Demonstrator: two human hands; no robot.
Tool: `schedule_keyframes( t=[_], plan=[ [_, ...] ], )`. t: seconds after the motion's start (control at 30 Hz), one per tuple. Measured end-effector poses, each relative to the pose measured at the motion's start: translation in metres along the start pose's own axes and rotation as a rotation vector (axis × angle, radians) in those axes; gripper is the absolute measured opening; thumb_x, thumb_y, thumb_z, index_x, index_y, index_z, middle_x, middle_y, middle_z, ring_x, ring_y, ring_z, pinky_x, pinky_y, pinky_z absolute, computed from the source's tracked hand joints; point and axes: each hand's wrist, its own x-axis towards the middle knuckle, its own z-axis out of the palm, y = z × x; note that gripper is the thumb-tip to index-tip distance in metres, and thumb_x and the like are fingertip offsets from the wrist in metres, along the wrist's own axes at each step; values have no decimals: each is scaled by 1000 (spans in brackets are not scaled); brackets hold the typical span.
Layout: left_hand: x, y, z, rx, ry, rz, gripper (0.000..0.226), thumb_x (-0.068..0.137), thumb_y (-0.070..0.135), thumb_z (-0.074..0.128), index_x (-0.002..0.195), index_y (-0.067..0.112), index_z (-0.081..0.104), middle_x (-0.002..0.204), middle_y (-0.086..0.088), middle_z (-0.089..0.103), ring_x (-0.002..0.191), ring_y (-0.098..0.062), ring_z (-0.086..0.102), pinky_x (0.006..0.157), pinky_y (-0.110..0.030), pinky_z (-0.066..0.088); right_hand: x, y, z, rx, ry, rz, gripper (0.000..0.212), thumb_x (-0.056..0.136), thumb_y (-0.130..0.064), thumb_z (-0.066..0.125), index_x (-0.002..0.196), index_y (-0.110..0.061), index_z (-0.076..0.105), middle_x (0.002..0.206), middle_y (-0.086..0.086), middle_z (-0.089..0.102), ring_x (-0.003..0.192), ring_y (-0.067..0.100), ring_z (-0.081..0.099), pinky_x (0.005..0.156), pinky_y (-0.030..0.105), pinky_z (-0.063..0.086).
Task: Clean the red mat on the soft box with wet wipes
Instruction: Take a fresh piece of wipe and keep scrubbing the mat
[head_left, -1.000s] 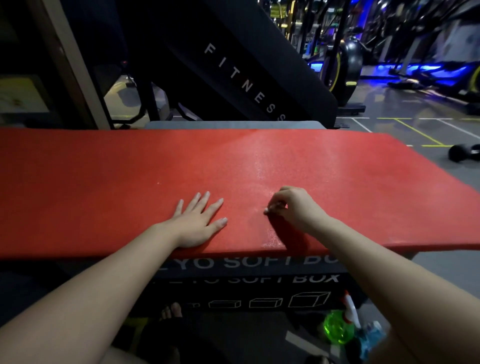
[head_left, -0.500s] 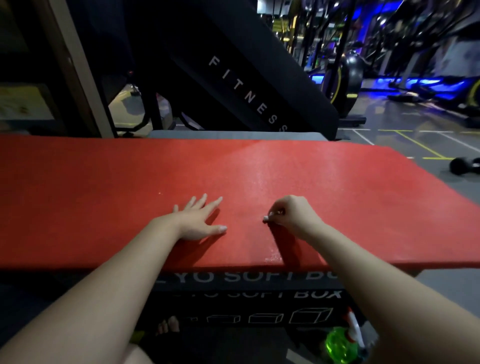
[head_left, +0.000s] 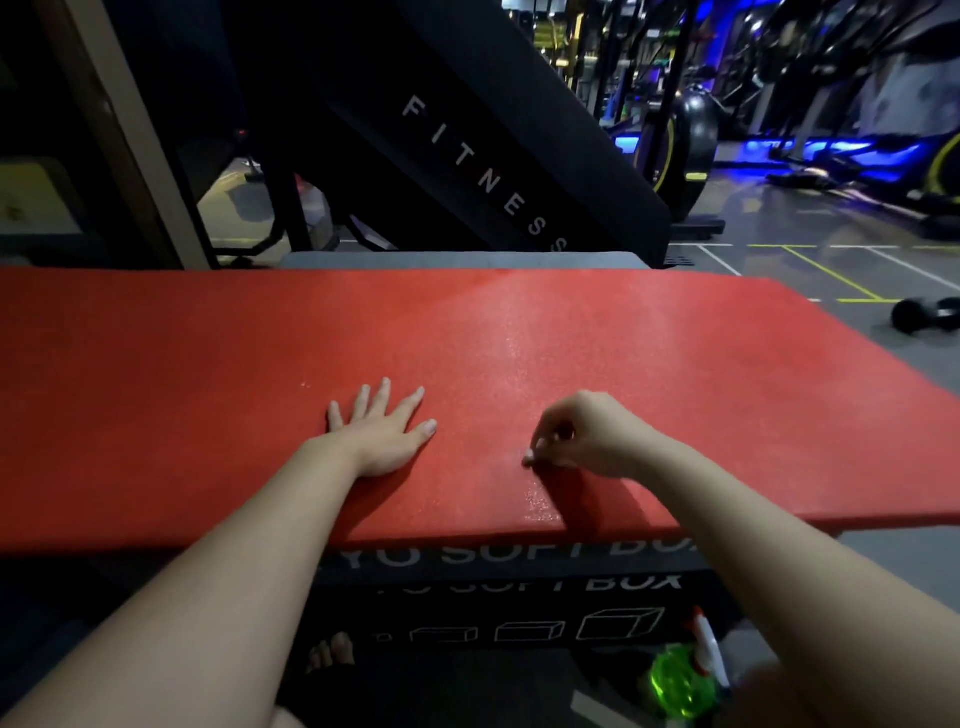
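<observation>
Red mat (head_left: 571, 338) laid flat on black soft box (head_left: 519, 597).
Textured top; a wet sheen is seen in a strip from mid-mat to the near edge. The box is overhung at the right. "SOFT BOX" is printed in white on the front.

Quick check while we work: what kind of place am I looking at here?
Most likely a gym: a black panel lettered FITNESS stands behind the red mat, a dumbbell lies on the floor, and exercise machines stand under blue light at the back.
</observation>
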Motion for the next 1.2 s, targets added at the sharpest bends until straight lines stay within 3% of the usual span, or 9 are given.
schedule_keyframes(
  t=[0.13, 0.3, 0.4, 0.6, 0.67, 0.77, 0.83, 1.03, 1.2],
  plan=[
    [1, -2, -5, 18, 29, 16, 65, 101, 69, 26, 159, 50, 6, 171, -2, -8, 157, -27, -11, 122, -59, -5, 32, 13, 8, 45, 230, 106, 15, 80, -32, 79, 84, -18, 76, 75, -3, 68, 74, 14, 63, 60, 23, 39],
    [12, -11, -15, 109, 221, 107, 49, 100, 67, 32, 145, 47, 37, 150, -5, 33, 141, -31, 28, 116, -55, 21, 13, 9, -13, 132, -289, 8, 9, 78, -32, 80, 84, -25, 78, 66, -11, 69, 57, 1, 56, 56, 23, 43],
    [23, -12, -20, 141, 286, 129, 42, 100, 66, 33, 134, 44, 46, 135, -4, 40, 131, -30, 36, 111, -52, 27, 22, 10, -5, 86, -219, -57, 12, 77, -35, 80, 86, -27, 78, 75, -10, 72, 69, 4, 63, 63, 25, 48],
    [49, -5, -20, 143, 331, 147, 51, 101, 64, 34, 142, 36, 41, 136, -5, 37, 130, -29, 36, 110, -52, 28, 79, 20, 18, 34, 287, -4, 15, 80, -30, 78, 86, -17, 77, 84, 3, 67, 81, 19, 61, 67, 28, 39],
    [58, -4, -22, 122, 372, 150, 53, 101, 63, 35, 146, 34, 38, 140, -5, 36, 131, -30, 36, 111, -52, 28, 81, 21, 7, 45, 205, 5, 13, 80, -33, 78, 84, -20, 77, 76, -2, 67, 73, 14, 61, 63, 26, 39],
    [72, -3, -25, 85, 382, 139, 58, 101, 62, 38, 151, 33, 34, 148, -6, 33, 136, -31, 34, 112, -53, 27, 70, 21, -17, 36, -224, -45, 16, 76, -40, 79, 80, -25, 77, 65, -6, 68, 57, 2, 54, 56, 25, 41],
    [80, -2, -24, 72, 385, 147, 60, 101, 61, 39, 153, 32, 33, 153, -6, 30, 141, -30, 32, 116, -53, 24, 64, 24, -21, 24, -371, -70, 15, 76, -40, 79, 83, -27, 76, 71, -8, 70, 60, 1, 56, 58, 26, 43],
    [103, 1, -23, 16, 414, 119, 57, 106, 53, 34, 157, 29, 32, 168, -3, 20, 155, -21, 14, 124, -51, 9, 106, 40, -3, 39, 72, -73, 15, 80, -39, 78, 82, -25, 75, 76, -9, 69, 71, 9, 61, 63, 27, 45],
    [108, 3, -8, 41, 453, 111, 58, 106, 49, 27, 159, 28, 31, 169, 3, 21, 157, -13, 11, 127, -49, 6, 123, 45, -5, 79, 37, -35, 11, 82, -36, 75, 80, -25, 77, 70, -5, 71, 64, 7, 63, 60, 28, 50]
  ],
)
